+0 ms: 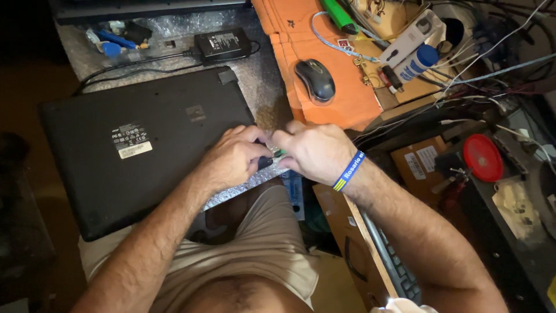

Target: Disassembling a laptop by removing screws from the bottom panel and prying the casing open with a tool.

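Bubble-wrap-covered bench [263,87] with upturned black laptop [145,145], power adapter [223,43], orange cloth [324,75] (mouse [315,80] atop)

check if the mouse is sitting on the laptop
No, the mouse lies on the orange cloth, off to the right of the upside-down laptop and apart from it.

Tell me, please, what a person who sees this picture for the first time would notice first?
First come the two hands, the left hand and the right hand, meeting in the middle over a small, mostly hidden part at the edge of a black laptop lying bottom-up. Next, the orange cloth above them, with a grey computer mouse on it. At right, a red round lid stands out among tangled cables.
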